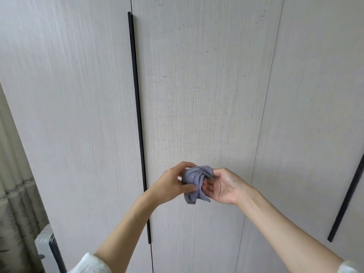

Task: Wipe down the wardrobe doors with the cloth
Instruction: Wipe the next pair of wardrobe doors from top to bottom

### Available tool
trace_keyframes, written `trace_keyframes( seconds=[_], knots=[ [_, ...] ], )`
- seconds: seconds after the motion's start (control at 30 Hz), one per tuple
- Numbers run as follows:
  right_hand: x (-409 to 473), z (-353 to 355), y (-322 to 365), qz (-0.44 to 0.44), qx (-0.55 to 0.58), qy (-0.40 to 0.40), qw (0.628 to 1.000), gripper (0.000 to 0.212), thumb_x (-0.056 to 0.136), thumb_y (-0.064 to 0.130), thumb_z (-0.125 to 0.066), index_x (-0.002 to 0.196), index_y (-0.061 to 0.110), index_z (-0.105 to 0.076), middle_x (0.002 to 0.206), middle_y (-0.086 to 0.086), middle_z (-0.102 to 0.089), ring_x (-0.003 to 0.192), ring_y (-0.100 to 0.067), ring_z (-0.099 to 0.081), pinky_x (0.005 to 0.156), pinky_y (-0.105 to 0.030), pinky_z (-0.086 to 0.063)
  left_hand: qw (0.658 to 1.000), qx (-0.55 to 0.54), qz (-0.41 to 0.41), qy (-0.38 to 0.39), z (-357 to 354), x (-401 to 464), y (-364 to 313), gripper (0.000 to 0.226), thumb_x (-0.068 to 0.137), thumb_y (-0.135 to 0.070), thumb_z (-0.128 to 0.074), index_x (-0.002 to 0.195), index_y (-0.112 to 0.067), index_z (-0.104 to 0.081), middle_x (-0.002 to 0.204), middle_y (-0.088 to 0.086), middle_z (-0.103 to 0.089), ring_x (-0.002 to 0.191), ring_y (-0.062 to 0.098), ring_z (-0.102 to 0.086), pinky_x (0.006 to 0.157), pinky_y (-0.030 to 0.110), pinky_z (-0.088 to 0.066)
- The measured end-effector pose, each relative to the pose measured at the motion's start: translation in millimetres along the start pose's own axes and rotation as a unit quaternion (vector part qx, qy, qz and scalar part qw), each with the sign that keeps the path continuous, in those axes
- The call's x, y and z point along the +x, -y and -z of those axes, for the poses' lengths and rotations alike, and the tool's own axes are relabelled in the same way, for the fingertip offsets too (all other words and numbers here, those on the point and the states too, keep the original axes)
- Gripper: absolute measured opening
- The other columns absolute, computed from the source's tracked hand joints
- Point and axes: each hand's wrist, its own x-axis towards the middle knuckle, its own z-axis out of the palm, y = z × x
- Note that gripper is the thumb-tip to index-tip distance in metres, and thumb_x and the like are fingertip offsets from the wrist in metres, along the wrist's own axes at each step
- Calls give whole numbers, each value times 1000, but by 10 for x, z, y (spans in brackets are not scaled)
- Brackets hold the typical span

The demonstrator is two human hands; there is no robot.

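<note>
The wardrobe doors point(197, 85) stand upright directly ahead, beyond both hands. Between the hands hangs a bunched cloth point(194, 182), apparently just short of the middle door. The left hand point(173, 186) and right hand point(224, 186) each pinch it, fingers point(189, 187) curled on its folds.

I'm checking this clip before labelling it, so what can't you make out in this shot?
Head view only:
- Cloth: bunched between left hand and right hand; its full shape is hidden.
- Right door handle: top cut off by the frame edge.
- White object at lower left: cut off, unidentifiable.
- Wardrobe doors: tops and bottoms out of frame.
</note>
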Motion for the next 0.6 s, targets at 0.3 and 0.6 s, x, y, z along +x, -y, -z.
trace_keyframes(
  seconds=[0.3, 0.6],
  knots=[
    [-144, -73, 161, 373, -301, -24, 877, 27, 93, 38, -48, 119, 30, -53, 120, 9, -57, 112, -5, -54, 95, -21, -45, 989, -129, 10, -69, 181, 150, -365, 18, 80, -1, -71, 96, -6, -63, 86, 12, -65, 69, 21, -63, 54, 26, -52],
    [-173, -219, 487, 353, -128, 44, 926, 40, 86, 40, -52, 101, 6, -68, 100, -8, -71, 93, -21, -68, 86, -37, -54, 986, -133, -28, -100, 450, 432, -746, 25, 81, 16, -60, 94, -6, -64, 91, 11, -60, 65, 18, -65, 61, 23, -54]
  ],
)
